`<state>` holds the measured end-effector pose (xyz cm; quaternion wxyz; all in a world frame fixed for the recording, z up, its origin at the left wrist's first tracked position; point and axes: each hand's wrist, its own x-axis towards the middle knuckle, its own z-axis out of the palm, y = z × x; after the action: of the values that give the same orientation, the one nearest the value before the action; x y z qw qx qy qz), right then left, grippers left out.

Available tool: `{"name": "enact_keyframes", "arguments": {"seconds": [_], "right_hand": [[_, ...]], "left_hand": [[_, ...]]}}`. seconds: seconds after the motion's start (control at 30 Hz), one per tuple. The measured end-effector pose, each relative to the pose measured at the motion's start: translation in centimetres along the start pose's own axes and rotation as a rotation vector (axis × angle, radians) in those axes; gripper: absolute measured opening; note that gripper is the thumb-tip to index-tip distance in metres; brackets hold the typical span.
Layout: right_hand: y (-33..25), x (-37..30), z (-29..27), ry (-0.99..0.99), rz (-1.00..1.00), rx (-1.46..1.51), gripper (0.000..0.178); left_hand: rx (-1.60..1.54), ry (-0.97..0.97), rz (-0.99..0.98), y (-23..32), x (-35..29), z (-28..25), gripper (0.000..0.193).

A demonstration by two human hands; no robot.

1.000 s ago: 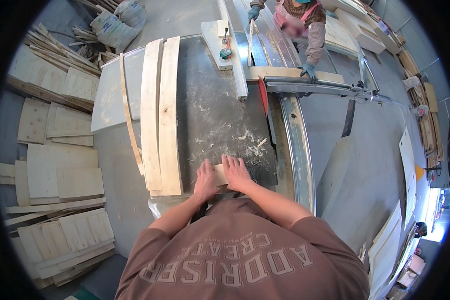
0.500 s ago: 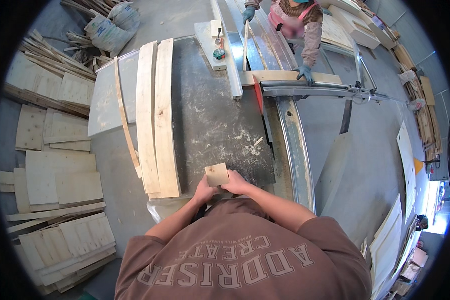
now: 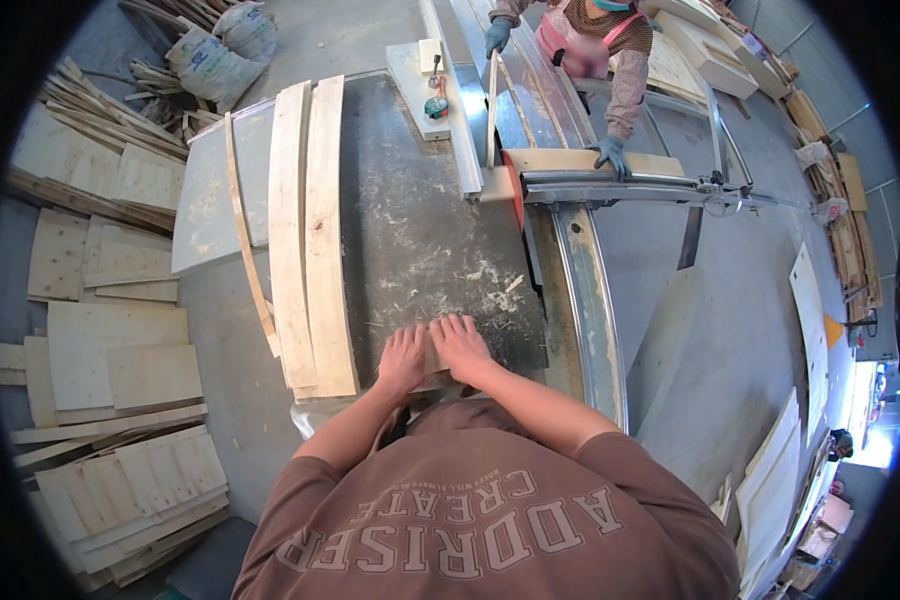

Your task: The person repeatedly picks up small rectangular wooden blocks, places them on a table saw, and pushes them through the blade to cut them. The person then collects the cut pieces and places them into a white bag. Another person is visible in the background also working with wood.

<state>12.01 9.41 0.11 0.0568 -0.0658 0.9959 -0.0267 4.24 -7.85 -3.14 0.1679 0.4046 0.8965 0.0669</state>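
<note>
At the near edge of the dark saw table point(image 3: 400, 240), my left hand point(image 3: 403, 358) and my right hand point(image 3: 460, 348) lie side by side, fingers closed over a small pale wooden board point(image 3: 433, 362). Only a strip of it shows between the hands; my fingers and palms cover the rest. Across the table, a co-worker's gloved hand point(image 3: 610, 157) rests on a plank point(image 3: 575, 160) lying along the metal fence. Their other gloved hand point(image 3: 499, 36) holds a thin wooden stick point(image 3: 492, 105). The plank's end lies past the red saw blade or guard point(image 3: 516, 188).
Two long boards point(image 3: 325, 230) lie along the table's left side, with a narrow strip point(image 3: 245, 230) beyond them. A metal bar point(image 3: 464, 150) and a tape measure point(image 3: 436, 104) are at the far side. Wood stacks point(image 3: 120, 350) line the left floor.
My hands have turned over the small board and spread their fingers across it, hiding its broad face. The plank at the saw has shifted left, its end now past the red part.
</note>
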Motion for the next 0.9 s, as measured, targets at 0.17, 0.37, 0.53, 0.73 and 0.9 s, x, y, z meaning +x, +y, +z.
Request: {"name": "enact_keyframes", "arguments": {"seconds": [0.17,0.37,0.53,0.73,0.9], "right_hand": [[0.9,0.5,1.3,-0.040,-0.038,0.017,0.055],[1.5,1.1,0.2,-0.057,-0.034,0.189,0.048],[6.6,4.3,-1.0,-0.053,0.215,0.325,0.048],[17.5,11.0,0.4,0.001,0.120,-0.388,0.067],[22.2,15.6,2.9,-0.102,0.147,-0.498,0.065]], "left_hand": [[0.014,-0.018,0.008,0.2,0.5,-0.1,0.062],[0.021,-0.083,-0.023,-0.4,0.7,0.5,0.072],[-0.216,0.008,-0.114,1.8,-1.8,-5.1,0.117],[-0.404,0.109,-0.253,1.6,-4.5,-5.1,0.114],[-0.497,0.168,-0.389,1.3,-6.5,-3.4,0.108]]}}
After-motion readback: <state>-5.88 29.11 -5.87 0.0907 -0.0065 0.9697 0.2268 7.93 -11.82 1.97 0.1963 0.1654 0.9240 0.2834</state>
